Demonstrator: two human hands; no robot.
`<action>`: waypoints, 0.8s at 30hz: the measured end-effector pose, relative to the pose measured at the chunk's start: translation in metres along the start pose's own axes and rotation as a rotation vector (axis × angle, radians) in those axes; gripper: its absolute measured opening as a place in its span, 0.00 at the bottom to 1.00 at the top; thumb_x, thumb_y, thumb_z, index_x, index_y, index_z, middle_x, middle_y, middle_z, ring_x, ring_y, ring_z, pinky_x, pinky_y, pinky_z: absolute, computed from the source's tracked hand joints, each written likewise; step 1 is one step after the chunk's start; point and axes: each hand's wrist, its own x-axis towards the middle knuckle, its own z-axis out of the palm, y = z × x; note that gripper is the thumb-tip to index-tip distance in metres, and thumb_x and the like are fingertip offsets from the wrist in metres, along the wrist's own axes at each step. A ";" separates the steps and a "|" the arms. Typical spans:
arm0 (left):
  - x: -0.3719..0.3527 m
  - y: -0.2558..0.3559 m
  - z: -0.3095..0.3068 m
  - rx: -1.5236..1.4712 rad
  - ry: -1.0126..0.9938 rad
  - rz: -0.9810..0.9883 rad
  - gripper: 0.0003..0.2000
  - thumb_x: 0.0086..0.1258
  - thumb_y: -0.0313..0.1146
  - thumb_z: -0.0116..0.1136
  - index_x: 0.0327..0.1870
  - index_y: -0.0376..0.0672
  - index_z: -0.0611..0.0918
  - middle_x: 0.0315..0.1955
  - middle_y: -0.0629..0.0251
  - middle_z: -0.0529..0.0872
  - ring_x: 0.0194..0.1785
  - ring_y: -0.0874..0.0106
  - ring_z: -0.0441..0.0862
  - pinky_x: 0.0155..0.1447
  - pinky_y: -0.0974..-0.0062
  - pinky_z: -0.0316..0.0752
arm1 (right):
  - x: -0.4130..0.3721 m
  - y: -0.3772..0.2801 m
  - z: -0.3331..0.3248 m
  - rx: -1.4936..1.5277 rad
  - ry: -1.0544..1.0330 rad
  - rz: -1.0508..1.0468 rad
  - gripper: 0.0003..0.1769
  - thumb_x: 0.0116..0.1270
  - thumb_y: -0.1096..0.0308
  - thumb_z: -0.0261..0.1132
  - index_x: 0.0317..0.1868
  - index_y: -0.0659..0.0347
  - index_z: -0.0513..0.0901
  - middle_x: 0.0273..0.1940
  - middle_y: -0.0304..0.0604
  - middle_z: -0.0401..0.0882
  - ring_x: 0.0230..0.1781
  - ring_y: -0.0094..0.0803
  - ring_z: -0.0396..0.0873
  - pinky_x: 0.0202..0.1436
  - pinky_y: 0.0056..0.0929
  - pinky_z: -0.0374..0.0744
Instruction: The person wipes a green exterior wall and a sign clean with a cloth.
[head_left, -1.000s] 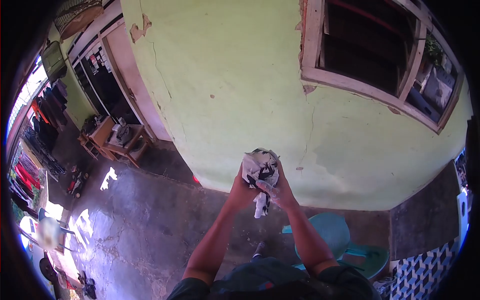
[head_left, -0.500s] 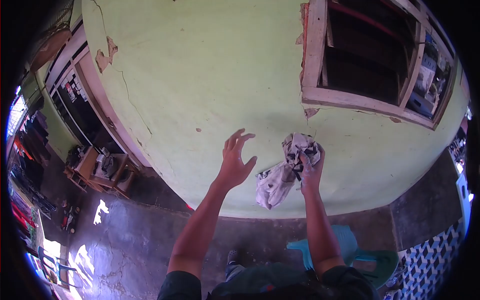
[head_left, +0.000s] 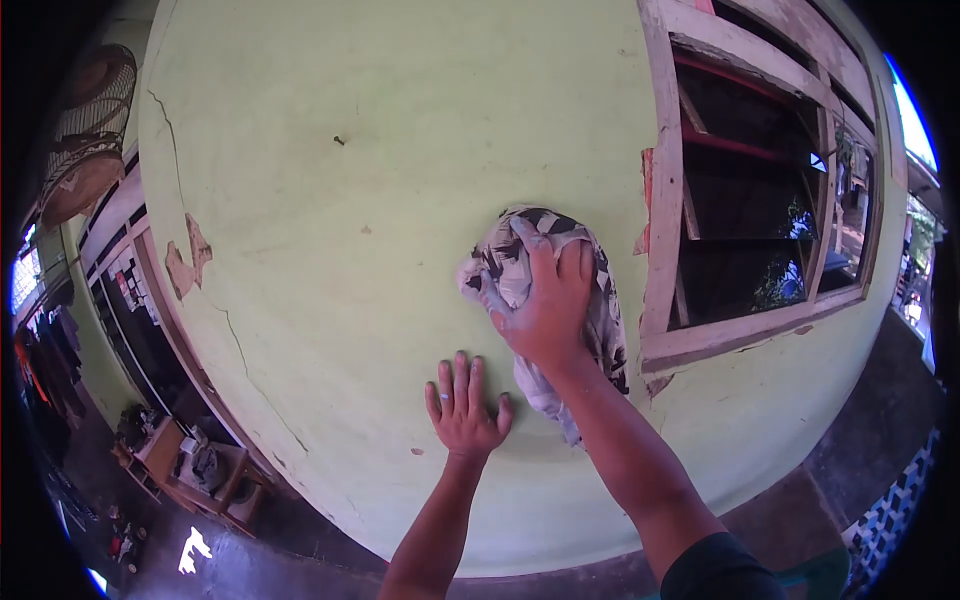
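A crumpled white cloth (head_left: 498,272) with black print is bunched against the cracked, pale-green plaster wall (head_left: 400,150), just beside the worn wooden window frame (head_left: 662,200) — the right hand (head_left: 545,305) clasps and presses it there, while the left hand (head_left: 463,408) lies flat and open just below.

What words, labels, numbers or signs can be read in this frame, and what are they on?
No text can be read here.
Small papers or stickers by the dark doorway at far left: too small and blurred to read.
Patterned cloth under the right hand: black-and-white print, no letters.
Green wall, with the left hand flat against it, and window frame: no writing.
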 end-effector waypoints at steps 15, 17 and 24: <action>-0.008 -0.002 -0.001 -0.041 0.060 0.029 0.28 0.72 0.47 0.52 0.65 0.35 0.77 0.74 0.50 0.76 0.80 0.51 0.68 0.83 0.48 0.48 | 0.108 0.028 -0.002 -0.055 -0.033 -0.192 0.48 0.43 0.70 0.83 0.68 0.59 0.72 0.54 0.60 0.73 0.56 0.64 0.71 0.62 0.56 0.72; -0.007 -0.003 0.000 -0.046 0.040 0.028 0.28 0.72 0.47 0.52 0.65 0.35 0.77 0.75 0.51 0.75 0.81 0.51 0.67 0.83 0.48 0.48 | 0.152 0.026 0.011 -0.126 0.169 -0.158 0.44 0.46 0.67 0.83 0.65 0.61 0.72 0.51 0.57 0.74 0.56 0.59 0.72 0.59 0.55 0.72; -0.002 -0.006 -0.016 -0.125 -0.019 0.034 0.28 0.72 0.44 0.57 0.68 0.36 0.73 0.79 0.50 0.68 0.83 0.51 0.61 0.83 0.46 0.45 | 0.097 -0.038 0.037 0.076 -0.273 -0.351 0.47 0.52 0.60 0.84 0.70 0.53 0.69 0.58 0.55 0.70 0.63 0.55 0.71 0.67 0.48 0.75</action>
